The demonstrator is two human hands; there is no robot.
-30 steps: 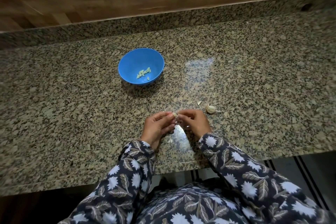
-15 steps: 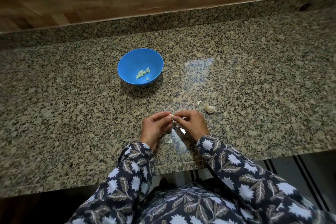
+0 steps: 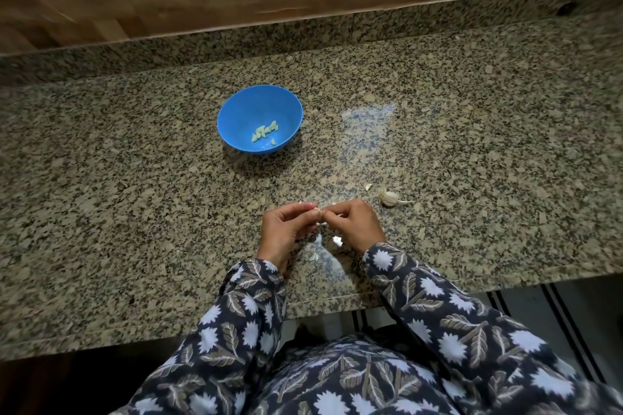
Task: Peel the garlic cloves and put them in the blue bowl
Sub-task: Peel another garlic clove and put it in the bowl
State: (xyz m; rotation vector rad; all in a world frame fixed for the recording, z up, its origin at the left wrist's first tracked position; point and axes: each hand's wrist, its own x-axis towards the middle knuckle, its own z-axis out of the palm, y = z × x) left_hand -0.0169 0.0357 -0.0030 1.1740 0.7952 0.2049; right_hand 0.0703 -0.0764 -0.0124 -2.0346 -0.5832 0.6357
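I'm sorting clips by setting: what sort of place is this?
Most likely a home kitchen: a granite countertop, a blue bowl holding peeled garlic cloves, and the left hand and right hand pinching another clove.

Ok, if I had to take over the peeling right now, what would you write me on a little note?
Hands: the left hand and right hand both pinch one garlic clove between their fingertips, over the counter.
Bowl: the blue bowl sits further back on the left, with several peeled cloves inside.
Also: a garlic piece with skin on lies right of the right hand, with a small bit beside it. Peel scraps lie under the hands.
Done: the cloves in the bowl.
Left: finish this clove, drop it in, then peel the garlic piece.
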